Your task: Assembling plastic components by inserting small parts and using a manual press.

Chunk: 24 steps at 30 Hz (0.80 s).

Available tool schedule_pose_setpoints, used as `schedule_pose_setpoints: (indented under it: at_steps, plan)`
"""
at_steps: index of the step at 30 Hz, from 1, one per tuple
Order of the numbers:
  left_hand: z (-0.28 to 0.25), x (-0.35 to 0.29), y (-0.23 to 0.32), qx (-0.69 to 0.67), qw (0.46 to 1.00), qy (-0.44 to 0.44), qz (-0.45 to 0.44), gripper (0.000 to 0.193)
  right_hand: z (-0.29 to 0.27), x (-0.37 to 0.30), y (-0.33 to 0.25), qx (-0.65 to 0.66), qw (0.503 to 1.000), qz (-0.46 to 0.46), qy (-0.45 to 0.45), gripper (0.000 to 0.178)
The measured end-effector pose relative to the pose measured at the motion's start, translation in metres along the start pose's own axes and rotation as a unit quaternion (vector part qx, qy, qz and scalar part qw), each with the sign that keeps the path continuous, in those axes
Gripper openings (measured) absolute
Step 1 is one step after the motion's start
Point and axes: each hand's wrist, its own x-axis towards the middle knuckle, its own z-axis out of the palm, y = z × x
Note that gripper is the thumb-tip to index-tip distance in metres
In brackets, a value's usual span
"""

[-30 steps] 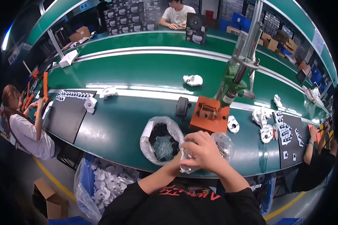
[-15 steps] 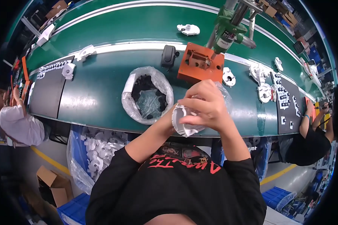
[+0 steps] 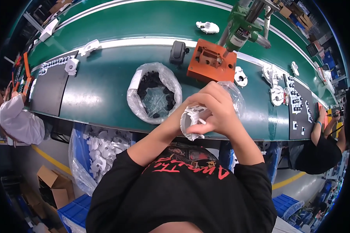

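Observation:
Both of my hands are raised close to my chest around a white round plastic part (image 3: 191, 121). My left hand (image 3: 181, 116) supports it from below and behind and is mostly hidden by the part. My right hand (image 3: 214, 108) wraps over its top, fingers pressed against its rim. Just beyond my hands an open clear bag of small black parts (image 3: 154, 93) rests on the green belt (image 3: 101, 83). A second clear bag (image 3: 235, 95) sits behind my right hand, partly hidden.
An orange fixture block (image 3: 212, 64) stands under a green press tool (image 3: 242, 27). A black part (image 3: 178, 52) lies left of it. White parts lie on a dark mat (image 3: 295, 105) at right and another (image 3: 50, 83) at left. A bag of white parts (image 3: 95, 149) hangs below. Seated people work at both ends.
My hands have drawn the white part closer to my body and my head has tilted further down, so the belt has slid up in view.

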Motion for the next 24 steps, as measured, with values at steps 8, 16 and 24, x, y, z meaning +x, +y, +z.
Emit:
schedule_pose_setpoints:
  at_steps: [8,16,24]
  plan:
    - [0.023,0.011,0.022,-0.241,0.953,0.102,-0.152,0.031,0.002,-0.009,0.001,0.049,0.997,0.052,-0.008,0.059]
    - [0.014,0.02,0.056,-0.519,0.758,0.183,-0.351,0.033,-0.017,-0.009,0.008,0.032,0.985,0.17,0.015,0.069]
    - [-0.01,0.007,0.065,-0.308,0.878,0.076,-0.359,0.026,-0.029,-0.006,-0.015,0.04,0.978,0.193,-0.063,0.089]
